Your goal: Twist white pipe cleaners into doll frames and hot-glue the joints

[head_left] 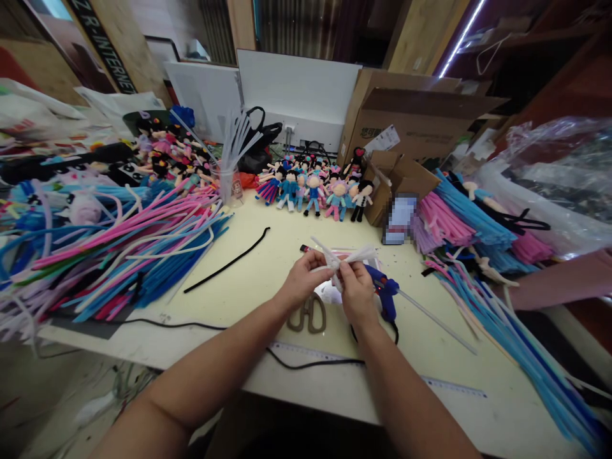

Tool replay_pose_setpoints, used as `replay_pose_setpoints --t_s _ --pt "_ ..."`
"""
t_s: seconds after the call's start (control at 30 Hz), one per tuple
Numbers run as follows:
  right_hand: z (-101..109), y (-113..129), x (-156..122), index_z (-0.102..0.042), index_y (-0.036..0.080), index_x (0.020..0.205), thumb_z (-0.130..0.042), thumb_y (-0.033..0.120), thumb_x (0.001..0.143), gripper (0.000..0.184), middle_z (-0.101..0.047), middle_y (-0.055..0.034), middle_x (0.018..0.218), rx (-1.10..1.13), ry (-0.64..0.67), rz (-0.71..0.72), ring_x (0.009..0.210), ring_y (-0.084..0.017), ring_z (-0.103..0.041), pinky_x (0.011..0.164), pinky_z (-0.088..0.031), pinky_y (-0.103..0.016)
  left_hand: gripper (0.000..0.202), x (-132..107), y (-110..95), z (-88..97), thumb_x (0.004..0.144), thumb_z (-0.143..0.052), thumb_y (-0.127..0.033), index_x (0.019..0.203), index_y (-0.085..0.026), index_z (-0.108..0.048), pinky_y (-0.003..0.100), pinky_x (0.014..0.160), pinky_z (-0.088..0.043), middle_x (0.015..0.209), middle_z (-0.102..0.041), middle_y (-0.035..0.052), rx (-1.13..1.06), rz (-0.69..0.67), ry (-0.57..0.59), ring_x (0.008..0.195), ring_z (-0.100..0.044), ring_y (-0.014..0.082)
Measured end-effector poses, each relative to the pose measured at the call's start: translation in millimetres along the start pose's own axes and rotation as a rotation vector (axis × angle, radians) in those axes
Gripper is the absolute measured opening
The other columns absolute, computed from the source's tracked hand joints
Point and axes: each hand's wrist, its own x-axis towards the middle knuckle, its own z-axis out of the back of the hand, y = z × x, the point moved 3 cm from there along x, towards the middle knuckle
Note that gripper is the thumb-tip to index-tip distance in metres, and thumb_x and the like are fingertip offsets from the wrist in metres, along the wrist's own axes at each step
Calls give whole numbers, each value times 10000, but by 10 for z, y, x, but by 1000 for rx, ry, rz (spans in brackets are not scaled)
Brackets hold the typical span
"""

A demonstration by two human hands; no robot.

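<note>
Both hands meet above the middle of the table, pinching white pipe cleaners (359, 255) that cross one another between the fingers. My left hand (303, 278) is closed on the left side of the bunch. On the other side, my right hand (356, 290) is closed around its middle, and loose ends fan out to the upper right. The exact crossing is partly covered by fingertips. Just right of my right hand lies a blue glue gun (385, 293) with a clear glue stick in its back. Below the hands, scissors (308, 317) show their tan handles; their blades are hidden.
A black pipe cleaner (227, 260) lies to the left. Heaps of coloured pipe cleaners (119, 255) fill the left side, more bundles (482, 223) the right. Small dolls (313, 191) stand behind, beside a cardboard box (406, 121) and a phone (400, 218). A ruler (454, 387) and black cable (315, 365) run along the front.
</note>
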Motion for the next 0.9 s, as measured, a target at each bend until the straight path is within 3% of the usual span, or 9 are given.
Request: replay_pose_setpoints --t_s 0.23,0.47,0.73,0.9 --pt "-17 3 18 -591 177 854 -636 380 737 239 -593 9 711 68 30 5 630 -120 -541 596 -432 -260 256 -32 8 -29 622 -727 -262 718 -151 -516 238 631 -434 669 -577 -21 -5 33 -7 645 -554 105" --pt "18 -10 39 -607 161 865 -654 390 723 273 -636 -19 753 32 6 23 680 -147 -582 634 -463 -284 326 -34 24 -28 622 -731 -265 881 -133 -585 255 660 -450 799 -631 35 -66 106 23 711 -585 136" --pt "-4 -6 30 -582 177 824 -632 377 757 218 -588 16 741 80 37 25 654 -107 -532 632 -440 -250 246 -59 -41 -54 671 -693 -240 874 -164 -576 273 816 -430 868 -629 25 109 -92 21 850 -576 145" --pt "9 -7 40 -572 177 791 -621 418 751 249 -551 25 686 12 24 18 605 -102 -485 566 -416 -232 148 -109 -88 -57 723 -640 -243 853 -189 -594 266 793 -423 838 -604 18 325 -168 -26 805 -554 150"
